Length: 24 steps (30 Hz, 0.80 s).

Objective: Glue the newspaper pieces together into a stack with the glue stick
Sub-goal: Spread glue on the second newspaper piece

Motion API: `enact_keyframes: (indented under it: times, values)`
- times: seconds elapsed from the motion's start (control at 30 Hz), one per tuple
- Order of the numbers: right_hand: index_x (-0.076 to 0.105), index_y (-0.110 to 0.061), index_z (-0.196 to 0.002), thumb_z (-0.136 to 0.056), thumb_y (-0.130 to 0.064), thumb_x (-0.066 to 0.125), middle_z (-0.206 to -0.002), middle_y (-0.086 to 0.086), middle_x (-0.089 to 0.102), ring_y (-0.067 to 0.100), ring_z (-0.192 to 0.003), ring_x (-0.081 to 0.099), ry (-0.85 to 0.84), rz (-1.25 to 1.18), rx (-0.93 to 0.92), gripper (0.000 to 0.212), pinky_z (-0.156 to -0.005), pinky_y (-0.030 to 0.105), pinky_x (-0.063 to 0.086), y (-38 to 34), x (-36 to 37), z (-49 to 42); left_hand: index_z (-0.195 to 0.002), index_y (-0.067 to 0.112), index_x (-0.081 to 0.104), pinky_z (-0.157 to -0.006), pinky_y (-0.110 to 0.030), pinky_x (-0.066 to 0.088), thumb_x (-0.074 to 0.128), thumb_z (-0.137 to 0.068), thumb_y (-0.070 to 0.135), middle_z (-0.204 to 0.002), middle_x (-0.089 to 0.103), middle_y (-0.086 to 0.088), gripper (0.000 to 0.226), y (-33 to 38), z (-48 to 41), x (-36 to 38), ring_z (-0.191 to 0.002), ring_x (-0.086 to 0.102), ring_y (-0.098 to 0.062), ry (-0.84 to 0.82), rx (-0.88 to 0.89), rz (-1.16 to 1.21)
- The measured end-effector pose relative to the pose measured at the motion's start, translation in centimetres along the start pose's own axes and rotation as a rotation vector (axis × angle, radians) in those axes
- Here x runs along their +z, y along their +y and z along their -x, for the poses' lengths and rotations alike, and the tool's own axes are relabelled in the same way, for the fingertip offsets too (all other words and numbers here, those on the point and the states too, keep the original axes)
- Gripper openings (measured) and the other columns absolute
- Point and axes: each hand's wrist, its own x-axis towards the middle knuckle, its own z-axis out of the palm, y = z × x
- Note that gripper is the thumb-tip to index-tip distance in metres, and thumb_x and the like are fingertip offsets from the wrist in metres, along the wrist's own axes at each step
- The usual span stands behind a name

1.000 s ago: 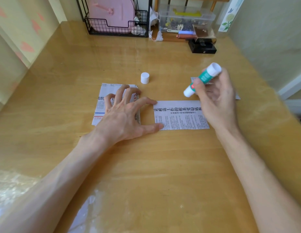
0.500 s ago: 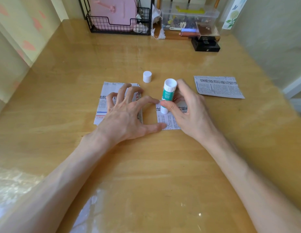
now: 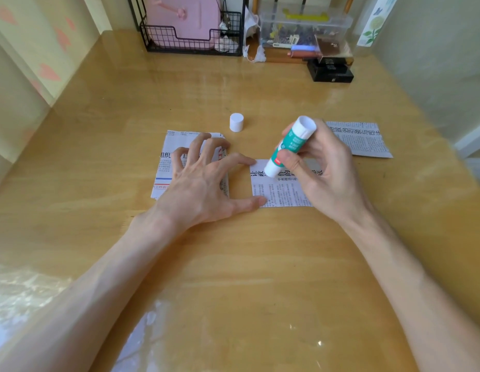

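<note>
A newspaper piece lies flat mid-table. My right hand grips the green-and-white glue stick, tilted, its lower tip on the top left part of that piece. My left hand is spread, thumb and forefinger tips pressing the piece's left edge, the other fingers resting on a stack of newspaper pieces to the left. A third newspaper piece lies to the right, partly behind my right hand. The white glue cap stands apart behind the papers.
The wooden table has a black wire rack with a pink item, a clear plastic box and a black box along its back edge. Clear plastic film lies at the front left.
My right hand brought the glue stick from the right down onto the middle piece, then slid slightly right along it. My left hand stayed put.
</note>
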Motion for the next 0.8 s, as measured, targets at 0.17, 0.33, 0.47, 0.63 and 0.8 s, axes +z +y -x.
enact_keyframes:
  times: [0.17,0.33,0.47,0.63,0.8]
  values:
    - [0.058,-0.003,-0.109,-0.1,-0.022,0.072,-0.094,0.003,0.07,0.023,-0.089,0.071,-0.158,0.137,-0.012,0.025,-0.082,0.049,0.054,-0.1,0.6,0.7,-0.133,0.062,0.045,-0.117,-0.045,0.01,0.041,-0.061,0.101,-0.15,0.03,0.015,0.082,0.1,0.0,0.0,-0.152,0.005,-0.012,-0.016,-0.002,-0.011]
    - [0.058,-0.006,-0.109,-0.099,-0.023,0.073,-0.094,-0.002,0.072,0.019,-0.09,0.072,-0.104,0.205,-0.006,0.024,-0.081,0.049,0.055,-0.1,1.3,0.4,-0.133,0.062,0.045,-0.117,-0.046,0.01,0.039,-0.06,0.102,-0.151,0.03,0.015,0.083,0.1,0.0,-0.1,-0.152,0.005,-0.011,-0.017,-0.006,-0.01]
    - [0.058,-0.01,-0.112,-0.099,-0.023,0.071,-0.093,-0.008,0.072,0.013,-0.086,0.072,-0.022,0.264,0.009,0.023,-0.08,0.047,0.057,0.6,1.9,-0.4,-0.134,0.062,0.045,-0.118,-0.045,0.009,0.04,-0.06,0.101,-0.151,0.03,0.015,0.084,0.1,0.0,-0.1,-0.152,0.004,-0.01,-0.02,-0.007,-0.004]
    - [0.059,-0.01,-0.111,-0.098,-0.018,0.073,-0.087,0.003,0.071,0.025,-0.077,0.069,0.061,0.297,0.008,0.02,-0.077,0.048,0.056,1.4,1.9,-0.7,-0.134,0.062,0.046,-0.118,-0.046,0.008,0.043,-0.06,0.101,-0.151,0.03,0.014,0.084,0.1,0.0,-0.1,-0.152,0.005,-0.011,-0.015,-0.006,0.008]
    - [0.06,-0.004,-0.115,-0.098,-0.005,0.071,-0.103,0.006,0.076,0.014,-0.096,0.075,0.124,0.03,0.105,0.021,-0.091,0.035,0.059,1.0,1.0,-1.4,-0.135,0.061,0.045,-0.119,-0.046,0.006,0.042,-0.059,0.101,-0.151,0.03,0.015,0.086,0.1,0.0,-0.2,-0.152,0.004,-0.01,-0.024,-0.007,0.012]
